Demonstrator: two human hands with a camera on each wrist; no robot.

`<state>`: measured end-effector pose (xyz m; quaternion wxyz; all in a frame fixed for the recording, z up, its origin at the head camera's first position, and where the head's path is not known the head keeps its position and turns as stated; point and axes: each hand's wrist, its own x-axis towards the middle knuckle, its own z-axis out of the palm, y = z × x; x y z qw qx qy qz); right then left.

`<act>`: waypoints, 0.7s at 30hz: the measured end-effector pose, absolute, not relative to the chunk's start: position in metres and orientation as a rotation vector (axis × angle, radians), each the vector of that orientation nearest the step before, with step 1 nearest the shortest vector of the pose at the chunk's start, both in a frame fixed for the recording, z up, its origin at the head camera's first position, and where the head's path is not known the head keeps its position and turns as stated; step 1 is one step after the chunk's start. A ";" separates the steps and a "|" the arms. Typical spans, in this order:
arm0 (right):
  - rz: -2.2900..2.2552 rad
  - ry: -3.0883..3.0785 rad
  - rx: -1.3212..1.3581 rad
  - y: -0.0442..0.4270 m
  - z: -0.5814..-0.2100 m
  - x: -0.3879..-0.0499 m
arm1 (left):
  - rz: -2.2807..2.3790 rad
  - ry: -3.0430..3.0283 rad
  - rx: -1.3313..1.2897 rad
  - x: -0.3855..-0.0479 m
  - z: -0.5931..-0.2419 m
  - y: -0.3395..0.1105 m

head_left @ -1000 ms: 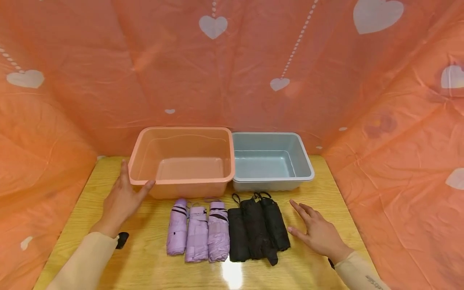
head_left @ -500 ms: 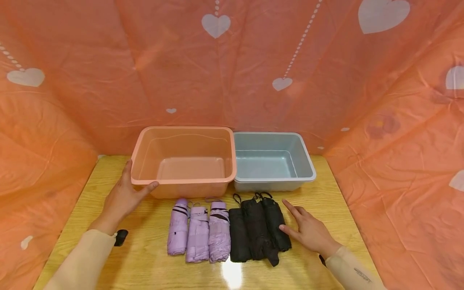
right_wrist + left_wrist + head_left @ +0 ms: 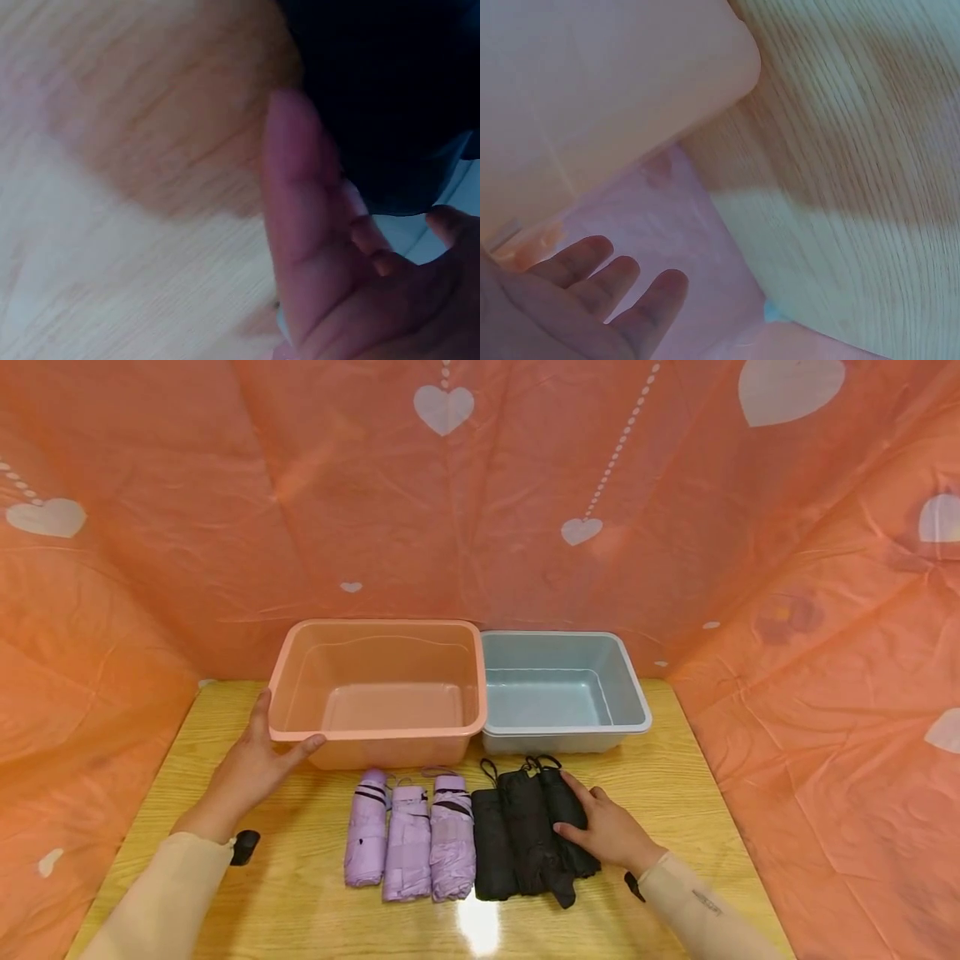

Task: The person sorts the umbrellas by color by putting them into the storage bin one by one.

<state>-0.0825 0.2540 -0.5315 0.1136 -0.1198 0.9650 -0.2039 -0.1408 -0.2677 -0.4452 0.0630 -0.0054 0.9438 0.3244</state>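
Note:
My left hand (image 3: pixel 251 772) rests at the front left corner of the orange plastic basin (image 3: pixel 390 750), its thumb along the front rim. In the left wrist view its fingers (image 3: pixel 649 307) extend loosely below the basin wall. My right hand (image 3: pixel 617 837) reaches over the rightmost black folded umbrella (image 3: pixel 561 802), fingers spread across its upper part. The right wrist view has a straight finger (image 3: pixel 300 195) against the dark fabric. Two more black umbrellas (image 3: pixel 528 839) lie directly left of it. Three purple folded umbrellas (image 3: pixel 408 847) continue the row leftward.
Right of the orange basin stands a light blue-grey basin (image 3: pixel 566 742), their rims touching. Both stand at the back of the wooden table (image 3: pixel 300 893). Orange sheeting with white hearts (image 3: pixel 444 410) rises behind and at both sides.
My right hand has moved left from beside the black umbrellas onto the rightmost one. My left hand has shifted slightly to the basin's corner. The umbrellas have stayed put.

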 end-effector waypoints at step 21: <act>-0.596 2.749 -0.381 0.244 -0.525 -0.085 | 0.951 2.862 0.000 -0.141 -0.446 -0.269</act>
